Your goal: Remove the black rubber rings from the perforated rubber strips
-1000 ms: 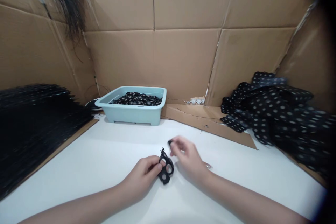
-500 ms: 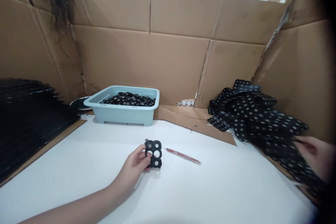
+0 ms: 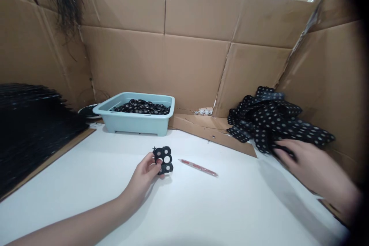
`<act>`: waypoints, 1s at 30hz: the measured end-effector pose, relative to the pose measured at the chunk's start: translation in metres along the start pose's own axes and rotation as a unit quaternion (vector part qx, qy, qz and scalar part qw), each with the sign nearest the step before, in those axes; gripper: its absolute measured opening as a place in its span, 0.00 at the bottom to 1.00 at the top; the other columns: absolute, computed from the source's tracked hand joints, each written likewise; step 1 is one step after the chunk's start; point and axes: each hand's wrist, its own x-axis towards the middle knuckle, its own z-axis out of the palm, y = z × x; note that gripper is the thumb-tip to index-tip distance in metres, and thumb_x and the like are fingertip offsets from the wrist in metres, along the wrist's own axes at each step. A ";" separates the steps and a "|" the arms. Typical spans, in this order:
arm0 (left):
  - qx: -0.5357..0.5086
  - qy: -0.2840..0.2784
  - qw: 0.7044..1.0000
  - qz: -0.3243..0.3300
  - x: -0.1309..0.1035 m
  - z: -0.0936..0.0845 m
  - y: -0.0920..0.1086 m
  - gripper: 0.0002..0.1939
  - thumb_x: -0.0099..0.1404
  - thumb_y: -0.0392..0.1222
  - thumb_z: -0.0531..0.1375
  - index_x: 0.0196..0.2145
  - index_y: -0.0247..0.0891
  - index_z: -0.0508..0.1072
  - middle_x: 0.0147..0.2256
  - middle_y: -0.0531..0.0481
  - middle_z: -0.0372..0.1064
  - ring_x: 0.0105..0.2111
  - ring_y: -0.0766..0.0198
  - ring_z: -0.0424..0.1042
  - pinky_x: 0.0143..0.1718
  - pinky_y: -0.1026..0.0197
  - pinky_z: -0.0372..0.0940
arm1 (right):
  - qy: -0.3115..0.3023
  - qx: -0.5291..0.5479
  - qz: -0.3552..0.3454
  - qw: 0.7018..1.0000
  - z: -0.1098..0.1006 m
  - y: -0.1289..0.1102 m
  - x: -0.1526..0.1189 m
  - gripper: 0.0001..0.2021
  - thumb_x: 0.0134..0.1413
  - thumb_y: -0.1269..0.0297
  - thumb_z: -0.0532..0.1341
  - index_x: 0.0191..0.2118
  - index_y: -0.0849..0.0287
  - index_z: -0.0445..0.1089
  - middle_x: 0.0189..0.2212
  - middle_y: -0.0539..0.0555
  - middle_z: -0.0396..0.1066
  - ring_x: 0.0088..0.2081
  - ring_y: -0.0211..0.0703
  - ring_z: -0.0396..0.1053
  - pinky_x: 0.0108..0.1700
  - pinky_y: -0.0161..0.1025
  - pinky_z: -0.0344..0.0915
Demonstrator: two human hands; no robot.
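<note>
My left hand pinches a small black piece with round holes above the white table. To its right a red and clear pen lies on the tabletop. My right hand, blurred, is at the near edge of a heap of black sheets with pale dots. Its fingers are closed around something dark that I cannot make out.
A light blue basin of black ring-like pieces stands at the back. A large black stack is at the left. Cardboard walls surround the white table; black strands hang upper left.
My right hand has moved left and inward from the far right, along the dotted heap. My left hand has shifted slightly left and up with the black piece.
</note>
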 end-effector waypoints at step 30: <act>0.000 0.055 0.998 0.016 0.003 -0.006 -0.011 0.18 0.55 0.43 0.57 0.43 0.42 0.58 0.33 0.51 0.64 0.31 0.64 0.65 0.31 0.64 0.58 | -0.092 0.647 -0.025 0.757 0.048 -0.224 0.016 0.07 0.50 0.67 0.53 0.37 0.59 0.60 0.29 0.52 0.66 0.35 0.39 0.66 0.37 0.34 0.62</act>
